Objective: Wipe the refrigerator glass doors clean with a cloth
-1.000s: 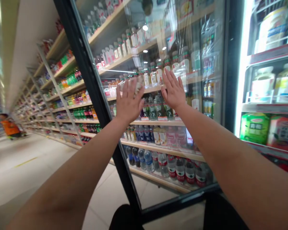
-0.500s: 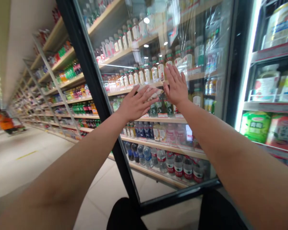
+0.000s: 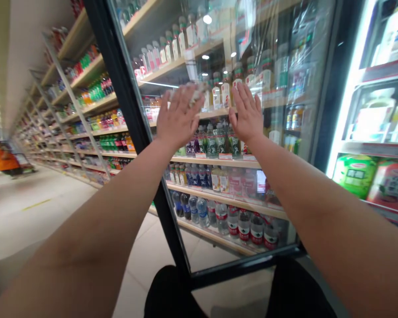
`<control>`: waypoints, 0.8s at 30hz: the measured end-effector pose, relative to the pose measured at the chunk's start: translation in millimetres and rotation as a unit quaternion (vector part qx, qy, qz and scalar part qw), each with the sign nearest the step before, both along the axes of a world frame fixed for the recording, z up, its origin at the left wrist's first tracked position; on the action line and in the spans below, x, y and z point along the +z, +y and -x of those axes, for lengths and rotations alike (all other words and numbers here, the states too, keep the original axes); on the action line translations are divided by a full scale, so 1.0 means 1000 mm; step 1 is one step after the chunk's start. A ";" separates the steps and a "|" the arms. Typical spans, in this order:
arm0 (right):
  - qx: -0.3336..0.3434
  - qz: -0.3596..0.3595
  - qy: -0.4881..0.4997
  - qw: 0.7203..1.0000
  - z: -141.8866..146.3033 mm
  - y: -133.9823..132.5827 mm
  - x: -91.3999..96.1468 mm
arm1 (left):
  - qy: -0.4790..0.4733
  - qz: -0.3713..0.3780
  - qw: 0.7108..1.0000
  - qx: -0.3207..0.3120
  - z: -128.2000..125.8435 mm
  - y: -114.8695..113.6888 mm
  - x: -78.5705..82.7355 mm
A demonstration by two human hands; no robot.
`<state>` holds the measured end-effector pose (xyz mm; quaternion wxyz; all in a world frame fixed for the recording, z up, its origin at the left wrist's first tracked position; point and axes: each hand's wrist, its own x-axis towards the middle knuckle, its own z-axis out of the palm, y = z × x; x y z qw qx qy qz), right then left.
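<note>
Both my arms reach out to the open glass door [image 3: 285, 185] of a drinks cooler. My left hand [image 3: 177, 119] lies with fingers spread against the glass, and a crumpled whitish cloth [image 3: 195, 89] is pressed under its fingertips. My right hand [image 3: 248, 117] rests flat and open on the glass just to the right, holding nothing. The door's black frame [image 3: 132, 119] runs diagonally just left of my left hand. Through the glass I see shelves of bottles.
The lit cooler interior [image 3: 378, 145] with cartons and tubs stands at the right. Long shelves of bottled drinks [image 3: 96, 128] line the aisle to the left. A person in orange [image 3: 5, 159] is far down the tiled aisle floor [image 3: 36, 221].
My left hand with the cloth swept right and down across the glass, then back up to the left. My right hand has stayed flat on the glass.
</note>
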<state>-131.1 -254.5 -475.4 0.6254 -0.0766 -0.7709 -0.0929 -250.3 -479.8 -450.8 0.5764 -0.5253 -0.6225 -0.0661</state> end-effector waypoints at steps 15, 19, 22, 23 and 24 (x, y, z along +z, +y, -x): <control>0.002 -0.004 0.001 1.000 0.001 0.001 -0.001 | -0.035 -0.082 0.996 -0.023 0.006 0.006 0.000; 0.009 -0.006 0.002 1.000 0.000 0.002 -0.001 | 0.049 0.153 0.986 -0.046 0.003 0.009 -0.011; 0.014 -0.005 0.004 1.000 0.000 0.000 -0.001 | 0.056 0.123 0.990 -0.043 0.006 0.003 -0.005; 0.015 -0.003 0.005 1.000 0.000 0.000 -0.001 | 0.041 0.062 0.996 -0.041 0.007 0.001 -0.004; 0.014 -0.002 0.005 1.000 -0.001 -0.001 -0.001 | 0.027 0.005 0.999 -0.041 0.007 0.000 -0.005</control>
